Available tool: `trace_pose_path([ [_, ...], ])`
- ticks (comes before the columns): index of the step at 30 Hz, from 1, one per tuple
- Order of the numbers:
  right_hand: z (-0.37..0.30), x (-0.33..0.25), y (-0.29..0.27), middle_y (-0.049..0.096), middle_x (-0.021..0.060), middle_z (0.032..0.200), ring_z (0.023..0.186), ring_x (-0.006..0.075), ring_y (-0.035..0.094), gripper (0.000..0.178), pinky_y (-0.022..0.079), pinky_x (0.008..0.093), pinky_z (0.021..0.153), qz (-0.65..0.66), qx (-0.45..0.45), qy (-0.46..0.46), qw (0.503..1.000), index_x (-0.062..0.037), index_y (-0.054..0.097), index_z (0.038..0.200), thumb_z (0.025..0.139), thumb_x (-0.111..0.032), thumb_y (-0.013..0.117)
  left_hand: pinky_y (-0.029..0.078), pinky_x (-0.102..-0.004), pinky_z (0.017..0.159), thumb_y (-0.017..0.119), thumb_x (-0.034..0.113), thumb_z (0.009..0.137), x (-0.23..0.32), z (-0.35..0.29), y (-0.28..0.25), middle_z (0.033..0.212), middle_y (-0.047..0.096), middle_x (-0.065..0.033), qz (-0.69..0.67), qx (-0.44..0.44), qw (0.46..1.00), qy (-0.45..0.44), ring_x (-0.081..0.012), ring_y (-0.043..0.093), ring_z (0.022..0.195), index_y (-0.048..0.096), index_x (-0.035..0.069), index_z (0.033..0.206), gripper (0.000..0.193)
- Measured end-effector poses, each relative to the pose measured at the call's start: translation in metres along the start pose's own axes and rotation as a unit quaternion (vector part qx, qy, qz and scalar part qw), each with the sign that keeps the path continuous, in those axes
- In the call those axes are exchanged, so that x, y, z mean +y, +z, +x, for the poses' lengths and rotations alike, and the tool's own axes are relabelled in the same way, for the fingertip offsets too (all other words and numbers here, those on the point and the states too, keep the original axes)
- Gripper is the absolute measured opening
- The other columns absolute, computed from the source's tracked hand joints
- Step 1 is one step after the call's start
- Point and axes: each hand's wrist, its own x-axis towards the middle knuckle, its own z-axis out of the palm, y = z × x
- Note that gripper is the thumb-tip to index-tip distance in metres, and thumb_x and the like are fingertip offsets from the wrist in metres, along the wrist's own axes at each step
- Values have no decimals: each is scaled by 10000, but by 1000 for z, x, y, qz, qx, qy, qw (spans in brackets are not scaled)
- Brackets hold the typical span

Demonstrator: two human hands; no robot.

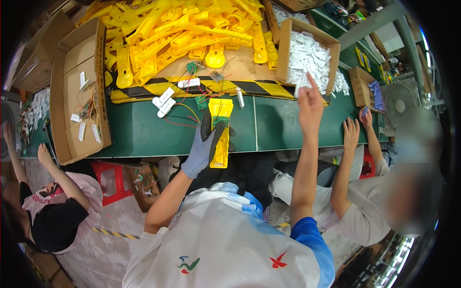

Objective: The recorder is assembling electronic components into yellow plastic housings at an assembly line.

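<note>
My left hand point(204, 144), in a grey-blue glove with dark fingertips, is closed around a long yellow plastic housing point(220, 156). A small green circuit board point(221, 121) lies inside the housing above my thumb, with thin wires nearby. My bare right hand point(310, 108) is at the near edge of a cardboard box point(284, 55) heaped with small white plastic parts point(309, 53). Its index finger points up over the box, and a white plastic part point(298, 88) shows against the thumb side, apparently held; the other fingers are curled.
A large heap of yellow housings point(177, 33) lies behind a yellow-black striped edge point(259, 88). White modules point(164, 102) and wired boards point(192, 68) lie before it. An open cardboard box point(60, 96) stands left. Co-workers' hands point(351, 132) are at the bench on both sides.
</note>
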Motion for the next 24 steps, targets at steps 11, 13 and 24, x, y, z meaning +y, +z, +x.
trace_pose_path([
  [11, -100, -23, 97, 619, 59, 992, 863, 106, 608, 269, 519, 245, 726, 298, -205, 190, 913, -20, 544, 1157, 899, 7, 615, 485, -247, 746, 605, 181, 950, -12, 7, -3, 1084, 589, -55, 123, 38, 991, 33, -83, 556, 910, 442, 35, 1317, 428],
  [13, -102, -23, 97, 620, 59, 990, 880, 109, 615, 261, 523, 249, 744, 306, -191, 196, 912, -20, 550, 1140, 892, 14, 623, 487, -247, 741, 614, 177, 943, -7, 5, 2, 1083, 591, -56, 139, 44, 988, 52, -84, 557, 906, 442, 33, 1314, 433],
  [24, -109, -32, 103, 685, 66, 933, 839, 98, 643, 226, 530, 234, 783, 270, -128, 252, 920, 33, 655, 1093, 883, -44, 689, 497, -258, 700, 676, 91, 882, -7, -2, 11, 1030, 593, -60, 166, 70, 975, 127, -91, 568, 866, 448, 27, 1287, 469],
])
